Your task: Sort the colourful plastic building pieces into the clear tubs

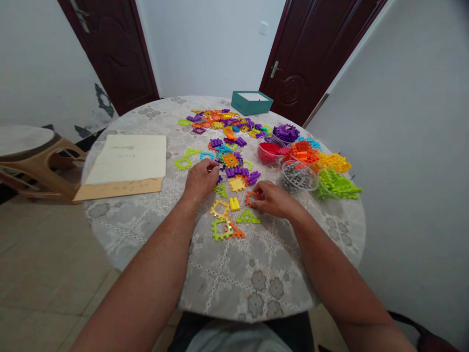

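My right hand [274,198] pinches an orange frame-shaped interlocking building piece [252,198] at the right edge of the loose pieces. My left hand [202,180] is curled, thumb and fingers drawn together, beside a purple piece [220,180]; whatever lies between its fingertips is hidden. Between the hands are a solid yellow square piece [237,184] and a green triangle [221,190]. Closer to me lie a yellow square frame [220,209], a yellow ridged piece [234,204], a green triangle [248,216], a green square frame [221,229] and an orange triangle [237,230].
Clear tubs of sorted pieces stand at right, including red [269,152], grey [297,177], orange [305,152] and green [337,185]. A mixed heap [220,119] lies farther back, before a teal box [251,103]. Left is a cream paper sheet [128,159] on the round table [146,220].
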`<state>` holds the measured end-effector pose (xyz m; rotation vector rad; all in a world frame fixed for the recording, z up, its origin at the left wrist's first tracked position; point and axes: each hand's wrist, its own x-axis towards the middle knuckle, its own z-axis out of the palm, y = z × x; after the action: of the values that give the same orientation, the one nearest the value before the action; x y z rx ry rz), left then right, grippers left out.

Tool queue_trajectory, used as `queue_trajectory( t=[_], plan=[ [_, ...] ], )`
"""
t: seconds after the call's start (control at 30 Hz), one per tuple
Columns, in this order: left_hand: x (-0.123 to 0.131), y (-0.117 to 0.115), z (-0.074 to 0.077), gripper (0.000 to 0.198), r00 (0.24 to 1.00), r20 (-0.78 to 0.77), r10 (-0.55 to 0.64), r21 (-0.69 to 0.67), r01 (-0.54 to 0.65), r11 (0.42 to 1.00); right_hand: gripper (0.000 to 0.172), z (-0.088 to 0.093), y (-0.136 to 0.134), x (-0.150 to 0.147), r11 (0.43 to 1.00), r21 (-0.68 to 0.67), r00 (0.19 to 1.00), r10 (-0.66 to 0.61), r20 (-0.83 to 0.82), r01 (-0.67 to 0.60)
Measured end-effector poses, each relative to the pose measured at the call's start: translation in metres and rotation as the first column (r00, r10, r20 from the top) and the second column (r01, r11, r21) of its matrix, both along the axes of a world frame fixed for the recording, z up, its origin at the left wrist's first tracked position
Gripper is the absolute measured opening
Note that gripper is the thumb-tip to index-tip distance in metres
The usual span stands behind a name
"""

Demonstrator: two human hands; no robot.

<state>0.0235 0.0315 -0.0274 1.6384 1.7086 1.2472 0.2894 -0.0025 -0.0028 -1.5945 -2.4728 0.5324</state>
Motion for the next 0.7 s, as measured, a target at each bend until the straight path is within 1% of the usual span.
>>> queue_trajectory(
  t=[0.07,0.13,0.2,0.27,0.33,0.43,0.47,0.5,0.57,0.6,0.67,0.7],
  plan=[
    [0.002,-0.001,0.0,0.021,0.999,-0.009,-0.034,-0.003,0.034,0.999,0.023,-0.002,0.003,0.002,0.999,-0.034,0.996,-0.037,-0.085,0.034],
    [0.004,-0.002,0.0,0.021,0.998,-0.026,-0.058,-0.006,0.058,0.998,0.015,-0.005,0.005,0.003,0.996,-0.056,0.986,-0.076,-0.148,0.068],
    [0.005,-0.003,0.0,0.021,0.997,-0.029,-0.077,-0.009,0.077,0.997,0.009,-0.008,0.007,0.003,0.995,-0.057,0.979,-0.096,-0.178,0.087],
    [0.004,-0.002,-0.001,0.022,0.997,-0.027,-0.074,-0.007,0.074,0.997,0.005,-0.012,0.008,0.004,0.994,-0.029,0.98,-0.106,-0.17,0.103],
    [0.001,-0.001,-0.001,0.023,0.999,-0.025,-0.04,0.001,0.04,0.999,0.005,-0.013,0.009,0.003,0.99,0.058,0.984,-0.117,-0.134,0.125],
    [-0.005,0.002,-0.002,0.023,0.999,0.005,0.032,0.01,-0.032,0.999,0.012,-0.009,0.006,-0.003,0.957,0.261,0.989,-0.103,-0.104,0.128],
    [-0.006,0.003,-0.002,0.023,0.998,0.024,0.055,0.01,-0.055,0.998,0.013,-0.006,0.002,-0.006,0.95,0.297,0.991,-0.068,-0.115,0.1],
    [-0.008,0.003,-0.003,0.023,0.996,0.048,0.074,0.009,-0.075,0.997,0.014,-0.002,-0.003,-0.01,0.952,0.303,0.991,-0.011,-0.133,0.051],
    [-0.01,0.005,-0.004,0.024,0.989,0.108,0.101,0.003,-0.102,0.995,0.014,0.007,-0.016,-0.021,0.962,0.246,0.973,0.159,-0.168,-0.114],
    [-0.01,0.005,-0.004,0.024,0.985,0.139,0.106,-0.003,-0.106,0.994,0.015,0.01,-0.025,-0.028,0.955,0.204,0.951,0.254,-0.178,-0.216],
    [-0.01,0.006,-0.005,0.025,0.976,0.188,0.11,-0.015,-0.109,0.994,0.024,0.016,-0.042,-0.041,0.909,0.137,0.897,0.412,-0.162,-0.394],
    [-0.01,0.006,-0.005,0.025,0.974,0.2,0.11,-0.021,-0.108,0.994,0.03,0.018,-0.05,-0.048,0.884,0.11,0.875,0.466,-0.131,-0.455]
  ],
)
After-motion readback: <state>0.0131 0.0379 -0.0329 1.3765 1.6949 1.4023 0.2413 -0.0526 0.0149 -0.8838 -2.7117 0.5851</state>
